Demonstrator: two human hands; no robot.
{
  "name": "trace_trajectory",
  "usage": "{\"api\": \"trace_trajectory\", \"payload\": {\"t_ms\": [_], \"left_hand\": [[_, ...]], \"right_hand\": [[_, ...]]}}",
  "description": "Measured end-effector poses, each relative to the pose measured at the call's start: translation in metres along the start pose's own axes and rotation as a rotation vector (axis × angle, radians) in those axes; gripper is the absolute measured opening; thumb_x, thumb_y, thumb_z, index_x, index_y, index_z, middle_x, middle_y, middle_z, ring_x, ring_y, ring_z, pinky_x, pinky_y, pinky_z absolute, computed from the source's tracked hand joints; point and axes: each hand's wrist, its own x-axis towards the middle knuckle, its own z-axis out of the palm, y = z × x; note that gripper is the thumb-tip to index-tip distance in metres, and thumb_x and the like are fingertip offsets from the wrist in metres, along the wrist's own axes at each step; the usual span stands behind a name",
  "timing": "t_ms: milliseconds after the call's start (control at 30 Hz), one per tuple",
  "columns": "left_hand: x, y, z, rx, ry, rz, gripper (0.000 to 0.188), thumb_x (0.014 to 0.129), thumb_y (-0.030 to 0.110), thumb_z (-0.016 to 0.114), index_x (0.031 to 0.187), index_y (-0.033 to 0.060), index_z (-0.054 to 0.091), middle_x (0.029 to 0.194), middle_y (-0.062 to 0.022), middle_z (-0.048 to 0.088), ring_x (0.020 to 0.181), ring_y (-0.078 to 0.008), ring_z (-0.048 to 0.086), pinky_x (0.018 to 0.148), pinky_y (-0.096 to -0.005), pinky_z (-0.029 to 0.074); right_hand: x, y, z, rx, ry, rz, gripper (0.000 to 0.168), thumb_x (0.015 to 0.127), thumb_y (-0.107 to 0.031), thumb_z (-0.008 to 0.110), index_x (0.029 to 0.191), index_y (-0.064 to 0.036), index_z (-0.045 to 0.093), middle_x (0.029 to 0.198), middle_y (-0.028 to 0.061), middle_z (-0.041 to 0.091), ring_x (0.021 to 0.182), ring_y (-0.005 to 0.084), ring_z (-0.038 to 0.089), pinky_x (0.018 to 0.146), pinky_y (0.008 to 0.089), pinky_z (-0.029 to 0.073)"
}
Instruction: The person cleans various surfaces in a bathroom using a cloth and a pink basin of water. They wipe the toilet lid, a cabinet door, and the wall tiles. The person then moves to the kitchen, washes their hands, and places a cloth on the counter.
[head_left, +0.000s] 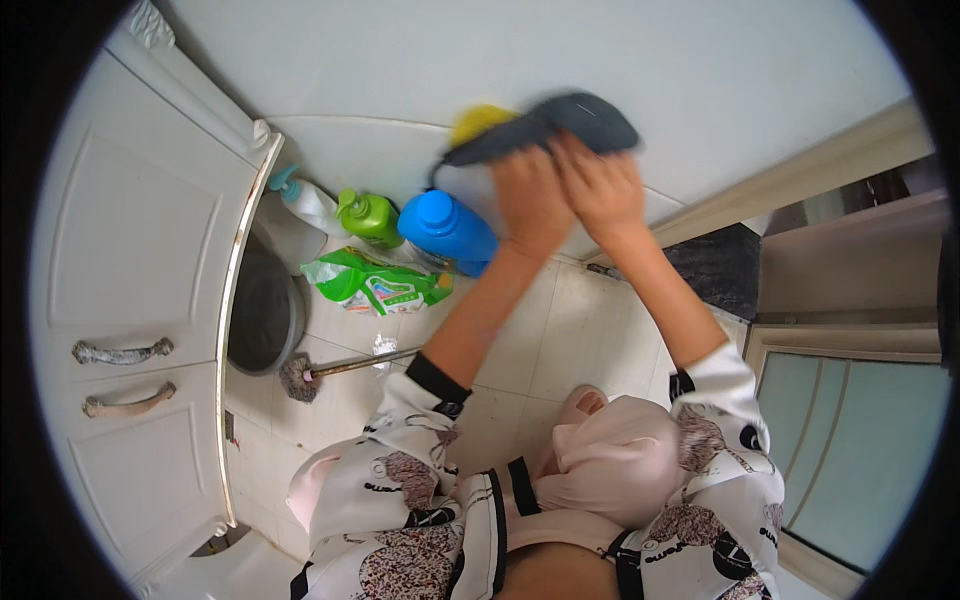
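Both my hands hold a dark grey item up in front of the white wall. It is blurred, so I cannot tell exactly what it is. My left hand grips its lower edge, the fingers curled over it. Right beside it, my right hand also grips the item, and the two hands touch or nearly touch. A yellow thing shows at the item's left end, partly hidden behind it. Below and left of my left hand stands a blue plastic bottle with a blue cap.
Left along the wall stand a green pump bottle and a white pump bottle. A green plastic pouch, a grey basin and a long-handled brush are on the tiled floor. White cabinet at left; frosted-glass door at right.
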Motion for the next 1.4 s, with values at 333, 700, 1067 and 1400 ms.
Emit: {"api": "trace_trajectory", "payload": {"t_ms": [333,700,1067,1400], "left_hand": [[-0.083,0.046,0.049,-0.114,-0.327,0.098,0.013,0.078,0.021,0.054,0.075,0.0085,0.057,0.070,-0.0108,0.060,0.070,-0.0289,0.059,0.071,-0.0416,0.042],[-0.049,0.000,0.038,-0.178,0.103,-0.332,0.059,0.086,0.019,0.053,0.129,-0.0134,0.028,0.133,-0.0373,0.025,0.121,-0.0552,0.026,0.106,-0.0534,0.019],[-0.164,0.003,0.078,-0.292,-0.475,-0.469,0.050,0.083,0.012,0.053,0.121,-0.0161,0.035,0.121,-0.0392,0.035,0.122,-0.0516,0.028,0.110,-0.0542,0.016],[-0.030,0.110,0.028,-0.332,-0.221,-0.144,0.058,0.081,0.017,0.055,0.122,-0.0156,0.031,0.119,-0.0389,0.032,0.111,-0.0545,0.033,0.098,-0.0574,0.025]], "right_hand": [[-0.114,0.004,-0.049,-0.098,-0.409,0.202,0.032,0.079,-0.009,0.054,0.107,0.006,0.054,0.109,0.0220,0.050,0.104,0.0389,0.051,0.087,0.0458,0.041],[-0.020,-0.009,0.010,-0.044,-0.243,-0.257,0.034,0.082,-0.019,0.051,0.113,-0.009,0.062,0.120,0.0021,0.055,0.100,0.0189,0.054,0.090,0.0401,0.041],[-0.152,-0.018,0.011,0.014,-0.769,-0.483,0.040,0.079,-0.018,0.051,0.116,-0.006,0.059,0.119,0.0028,0.054,0.115,0.0194,0.046,0.110,0.0385,0.026],[-0.036,0.059,-0.102,-0.413,-0.467,-0.016,0.040,0.080,-0.020,0.053,0.117,-0.007,0.058,0.118,0.0066,0.055,0.101,0.0236,0.052,0.100,0.0512,0.033]]}}
